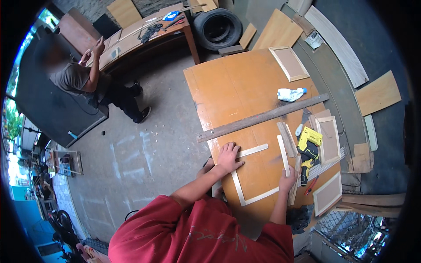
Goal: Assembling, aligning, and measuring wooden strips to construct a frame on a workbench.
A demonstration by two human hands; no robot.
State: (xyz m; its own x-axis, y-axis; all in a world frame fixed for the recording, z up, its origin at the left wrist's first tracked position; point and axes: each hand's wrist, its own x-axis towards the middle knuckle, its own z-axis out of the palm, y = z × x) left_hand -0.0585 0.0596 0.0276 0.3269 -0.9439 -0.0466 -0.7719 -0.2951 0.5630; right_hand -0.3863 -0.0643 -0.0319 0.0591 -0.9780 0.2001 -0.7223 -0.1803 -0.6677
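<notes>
On the orange-brown tabletop [228,92], three pale wooden strips form part of a rectangle: a far strip [255,150], a left strip [237,187] and a near strip [263,196]. My left hand [230,158] lies with fingers spread over the corner where the far and left strips come together, covering that joint. In my right hand [287,179], a loose pale wooden strip [283,154] is gripped by its near end, pointing away from me at the right side of the rectangle. A yellow-and-black power tool [308,147] rests just beyond that hand.
A long dark wooden bar [263,117] crosses the table. Finished small frames [289,64], a white bottle [291,94], a putty knife [302,122] and red pliers [311,186] lie along the right side. Another person [83,79] stands by a workbench [144,30]; a tire [218,28] leans behind.
</notes>
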